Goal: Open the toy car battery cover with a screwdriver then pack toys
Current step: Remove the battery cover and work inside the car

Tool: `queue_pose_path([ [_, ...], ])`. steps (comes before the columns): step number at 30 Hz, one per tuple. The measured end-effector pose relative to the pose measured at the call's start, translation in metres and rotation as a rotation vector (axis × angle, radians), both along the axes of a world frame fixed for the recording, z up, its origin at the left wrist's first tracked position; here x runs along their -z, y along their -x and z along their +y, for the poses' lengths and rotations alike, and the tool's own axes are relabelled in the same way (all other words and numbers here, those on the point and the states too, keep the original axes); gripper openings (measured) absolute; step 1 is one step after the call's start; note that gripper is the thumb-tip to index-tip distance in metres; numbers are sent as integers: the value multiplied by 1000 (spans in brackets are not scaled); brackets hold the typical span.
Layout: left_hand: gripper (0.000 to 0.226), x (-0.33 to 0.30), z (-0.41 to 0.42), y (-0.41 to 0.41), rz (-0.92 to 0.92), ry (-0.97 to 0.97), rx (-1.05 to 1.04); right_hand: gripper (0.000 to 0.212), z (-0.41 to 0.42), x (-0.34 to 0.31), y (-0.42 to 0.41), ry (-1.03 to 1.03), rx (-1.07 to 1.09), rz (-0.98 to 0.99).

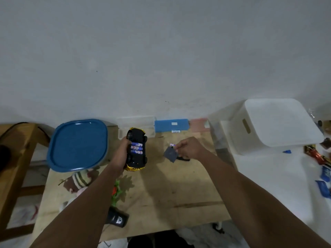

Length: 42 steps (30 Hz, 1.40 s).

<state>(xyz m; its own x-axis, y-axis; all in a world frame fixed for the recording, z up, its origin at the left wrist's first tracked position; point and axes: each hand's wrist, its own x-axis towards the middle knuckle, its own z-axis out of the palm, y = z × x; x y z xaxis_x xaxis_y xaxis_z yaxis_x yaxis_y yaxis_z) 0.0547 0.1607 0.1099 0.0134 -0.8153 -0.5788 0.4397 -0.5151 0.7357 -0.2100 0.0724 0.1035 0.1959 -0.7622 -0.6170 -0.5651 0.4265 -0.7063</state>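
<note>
My left hand (123, 151) grips a black and gold toy car (137, 159) turned underside up above the wooden table (170, 190). Its battery bay is uncovered and three blue and white batteries (136, 148) show in it. My right hand (189, 148) pinches the flat dark grey battery cover (170, 154) to the right of the car, low over the table. A small purple and white piece (172, 145) sticks out at the fingertips. A dark object (183, 159), perhaps the screwdriver, lies on the table under that hand.
A blue-lidded bin (78, 144) stands at the left. Plush toys (78, 181), a green and red toy (116, 192) and a black toy (117, 218) lie near the front left. Clear, blue and pink cases (172, 125) line the wall. A white overturned bin (279, 122) sits at the right.
</note>
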Motion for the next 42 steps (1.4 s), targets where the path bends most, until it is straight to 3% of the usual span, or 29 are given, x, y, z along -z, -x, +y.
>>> queue_pose_path([
  [8, 52, 27, -5, -3, 54, -10, -14, 19, 17, 79, -26, -116, -273, 196],
  [12, 56, 39, -4, -3, 50, 9, 14, 23, 14, 89, -36, -81, -374, 246],
  [16, 38, 39, -5, 2, 2, 44, -17, 16, 8, 95, -42, -14, -494, 298],
  [26, 52, 21, -2, 9, -43, 12, 19, 11, 11, 98, -49, 128, -561, 402],
  [34, 49, -6, 11, 6, 136, 1, -19, 17, 14, 35, -20, 323, -408, 451],
  [37, 48, -17, 15, 8, 103, -23, -56, 19, 13, -4, -15, 450, -334, 443],
  [42, 48, -40, 17, 16, 3, -13, -56, 17, 21, -75, -40, 671, -221, 136],
])
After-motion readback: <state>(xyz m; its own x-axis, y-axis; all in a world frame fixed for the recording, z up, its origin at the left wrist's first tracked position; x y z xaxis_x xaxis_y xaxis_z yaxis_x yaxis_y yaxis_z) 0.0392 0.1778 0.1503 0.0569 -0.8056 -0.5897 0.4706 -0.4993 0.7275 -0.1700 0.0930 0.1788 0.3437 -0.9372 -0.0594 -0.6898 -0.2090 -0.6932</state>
